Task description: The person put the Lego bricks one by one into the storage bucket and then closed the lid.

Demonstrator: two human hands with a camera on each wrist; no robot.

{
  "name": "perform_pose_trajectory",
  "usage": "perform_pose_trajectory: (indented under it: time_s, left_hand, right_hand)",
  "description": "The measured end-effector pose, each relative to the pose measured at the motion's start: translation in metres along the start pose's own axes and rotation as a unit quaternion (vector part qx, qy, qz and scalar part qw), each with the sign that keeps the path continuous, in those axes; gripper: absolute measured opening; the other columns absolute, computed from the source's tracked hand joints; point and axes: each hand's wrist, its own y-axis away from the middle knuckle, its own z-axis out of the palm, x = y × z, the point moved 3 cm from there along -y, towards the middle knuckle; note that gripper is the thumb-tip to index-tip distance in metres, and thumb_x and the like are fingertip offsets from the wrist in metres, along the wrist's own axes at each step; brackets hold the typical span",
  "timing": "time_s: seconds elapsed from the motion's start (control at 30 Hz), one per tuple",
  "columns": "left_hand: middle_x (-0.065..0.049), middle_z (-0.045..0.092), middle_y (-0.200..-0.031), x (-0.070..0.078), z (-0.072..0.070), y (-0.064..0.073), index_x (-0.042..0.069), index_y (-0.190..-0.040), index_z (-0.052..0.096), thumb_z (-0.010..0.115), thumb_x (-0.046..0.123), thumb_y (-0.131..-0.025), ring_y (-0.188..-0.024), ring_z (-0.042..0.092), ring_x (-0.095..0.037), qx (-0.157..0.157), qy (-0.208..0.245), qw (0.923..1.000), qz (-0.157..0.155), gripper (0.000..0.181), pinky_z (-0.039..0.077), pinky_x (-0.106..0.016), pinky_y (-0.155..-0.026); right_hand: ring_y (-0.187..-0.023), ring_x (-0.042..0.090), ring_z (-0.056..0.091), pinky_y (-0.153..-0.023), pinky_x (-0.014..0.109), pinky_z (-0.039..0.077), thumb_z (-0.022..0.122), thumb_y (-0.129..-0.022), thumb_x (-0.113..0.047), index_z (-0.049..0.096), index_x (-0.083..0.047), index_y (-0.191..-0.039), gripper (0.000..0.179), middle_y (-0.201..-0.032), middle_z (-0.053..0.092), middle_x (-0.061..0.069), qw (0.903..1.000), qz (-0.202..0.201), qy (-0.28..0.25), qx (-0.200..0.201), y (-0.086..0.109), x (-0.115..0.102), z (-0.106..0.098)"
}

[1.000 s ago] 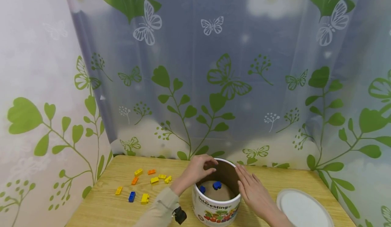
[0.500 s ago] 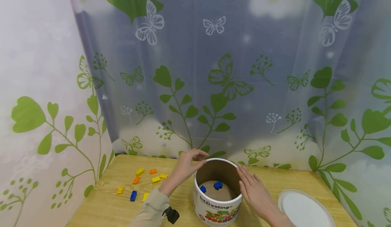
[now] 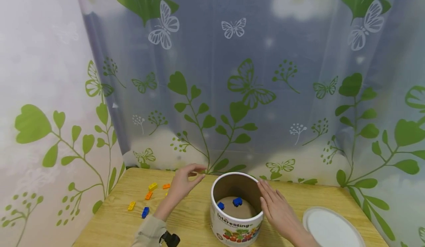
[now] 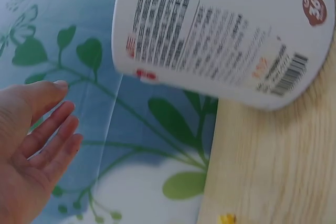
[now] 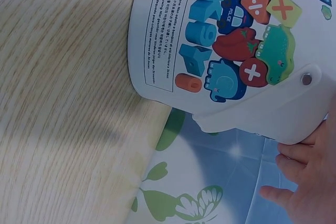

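A white printed bucket (image 3: pixel 220 226) stands upright on the table, and two blue toy bricks (image 3: pixel 237 202) lie on its floor. My right hand (image 3: pixel 280 213) rests on the right side of its rim with straight fingers; the right wrist view shows those fingertips at the bucket's edge. Left of the bucket, my left hand (image 3: pixel 182 184) is in the air above the table, apart from it. Its fingers are loosely bent and hold nothing, as the left wrist view confirms. Past the left hand lie yellow bricks (image 3: pixel 131 205), orange bricks (image 3: pixel 148 195) and a blue brick (image 3: pixel 145 212).
A round white lid (image 3: pixel 332 227) lies on the wooden table (image 3: pixel 109 221) to the right of the bucket. Behind the table hangs a curtain (image 3: pixel 199 92) with leaves and butterflies. My left forearm covers part of the table where other bricks lay.
My left hand has moved from over the bucket's opening out to the left, now in front of some bricks. The right hand has stayed on the rim.
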Motion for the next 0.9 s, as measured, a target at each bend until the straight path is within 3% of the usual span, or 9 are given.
perform_pose_trajectory:
  time_s: [0.27, 0.47, 0.57, 0.9]
  left_hand:
    - [-0.004, 0.074, -0.112, -0.031, -0.031, 0.027, 0.013, -0.113, 0.075, 0.078, 0.010, -0.090, -0.105, 0.069, -0.027, 0.046, 0.005, 0.9971, -0.061, 0.024, 0.058, -0.051, -0.090]
    - [-0.007, 0.074, -0.111, -0.055, -0.048, 0.051, 0.008, -0.110, 0.075, 0.078, 0.007, -0.088, -0.103, 0.069, -0.030, 0.060, 0.003, 0.9910, -0.120, 0.022, 0.059, -0.049, -0.087]
    - [-0.008, 0.074, -0.111, -0.065, -0.054, 0.064, 0.009, -0.109, 0.076, 0.079, 0.009, -0.089, -0.104, 0.070, -0.030, 0.054, -0.009, 0.9867, -0.153, 0.020, 0.060, -0.046, -0.087]
    - [-0.014, 0.075, -0.107, -0.092, -0.058, 0.102, 0.003, -0.108, 0.075, 0.082, 0.006, -0.084, -0.098, 0.071, -0.032, 0.011, -0.059, 0.9768, -0.206, 0.025, 0.062, -0.037, -0.077]
  right_hand:
    - [-0.142, 0.033, 0.044, -0.109, 0.058, 0.042, 0.056, -0.102, -0.014, 0.048, -0.001, -0.149, 0.050, -0.157, 0.043, 0.013, 1.0000, -0.001, -0.007, 0.004, 0.000, -0.001, -0.001]
    - [-0.142, 0.033, 0.044, -0.109, 0.059, 0.042, 0.056, -0.102, -0.014, 0.048, -0.001, -0.149, 0.050, -0.157, 0.043, 0.013, 0.9999, 0.001, -0.011, 0.006, 0.001, -0.001, 0.000]
    - [-0.142, 0.034, 0.043, -0.110, 0.059, 0.041, 0.053, -0.104, -0.016, 0.047, -0.001, -0.150, 0.049, -0.157, 0.042, 0.013, 0.9999, 0.004, -0.013, 0.002, 0.001, 0.000, 0.000]
    - [-0.141, 0.034, 0.045, -0.109, 0.059, 0.042, 0.056, -0.102, -0.014, 0.049, -0.001, -0.149, 0.049, -0.156, 0.044, 0.013, 0.9998, 0.002, -0.017, 0.012, 0.001, -0.001, 0.000]
